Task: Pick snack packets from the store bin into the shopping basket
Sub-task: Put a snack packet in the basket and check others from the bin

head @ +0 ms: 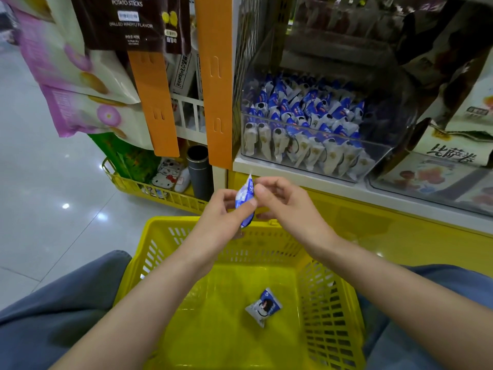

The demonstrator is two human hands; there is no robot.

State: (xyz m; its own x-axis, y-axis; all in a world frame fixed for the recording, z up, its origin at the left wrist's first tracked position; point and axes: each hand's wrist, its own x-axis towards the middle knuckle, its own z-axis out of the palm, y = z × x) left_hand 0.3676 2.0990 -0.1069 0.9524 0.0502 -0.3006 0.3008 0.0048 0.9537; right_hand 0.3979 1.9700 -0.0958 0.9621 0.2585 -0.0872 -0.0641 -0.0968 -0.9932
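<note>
Blue-white pkt (245,202) pinched by left hand (225,213) fingers, right hand (289,206) fingers curled at 3 o'clock, grip unclear; may slip past basket (170,220) far rim at 6 o'clock.

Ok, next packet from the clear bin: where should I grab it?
Pinch the crimped top edge of a front-row packet, coming from above over the front wall of the clear bin. The packets stand upright and tightly packed, so only their tops are free.

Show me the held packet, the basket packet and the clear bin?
held packet (243,194), head view, blue front.
basket packet (263,307), head view, its middle.
clear bin (377,153), head view, front wall.
</note>
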